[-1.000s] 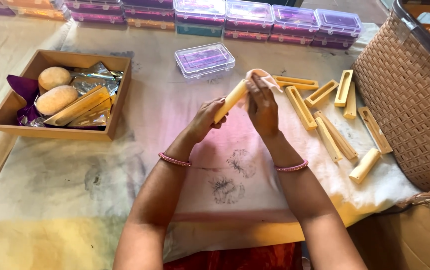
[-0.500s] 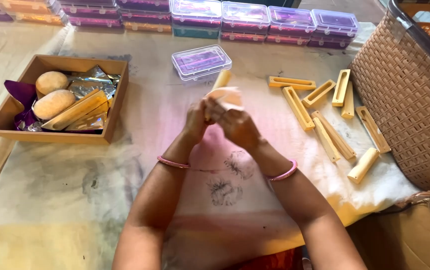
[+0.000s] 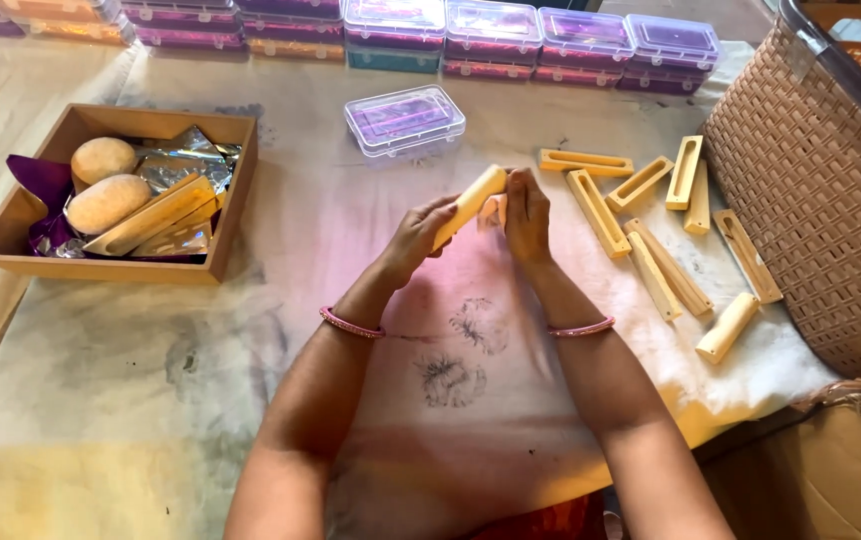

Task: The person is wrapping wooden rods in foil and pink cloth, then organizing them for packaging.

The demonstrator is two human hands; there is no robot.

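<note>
Both of my hands hold one pale wooden stick (image 3: 470, 205) above the middle of the cloth-covered table (image 3: 130, 400). My left hand (image 3: 412, 240) grips its lower end from below. My right hand (image 3: 527, 215) pinches the upper end, with a small pinkish pad (image 3: 491, 212) tucked against the stick under its fingers. Each wrist wears a pink bangle. Several more wooden pieces, slotted frames (image 3: 600, 210) and a plain round-edged stick (image 3: 728, 326), lie to the right of my right hand.
A wooden tray (image 3: 10, 225) at the left holds two rounded pale lumps, foil, purple paper and wooden pieces. A clear lidded box (image 3: 404, 120) sits behind my hands, a row of similar boxes (image 3: 530, 35) along the far edge. A woven basket (image 3: 810, 200) stands at the right.
My hands parted from a tight clasp and shifted slightly right. The stick now lies tilted between them, its upper end under my right fingers.
</note>
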